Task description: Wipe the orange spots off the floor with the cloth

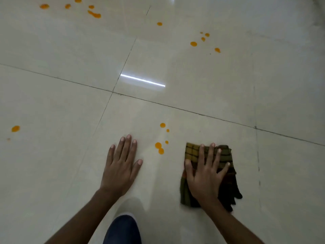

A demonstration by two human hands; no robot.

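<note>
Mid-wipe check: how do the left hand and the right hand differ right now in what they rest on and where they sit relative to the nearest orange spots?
The left hand lies flat on bare floor tile; the right hand presses flat on the folded checked cloth. The nearest orange spots lie right of the left hand, but left of the right hand and the cloth. Both hands are open, fingers spread, pointing away from the person.
</note>
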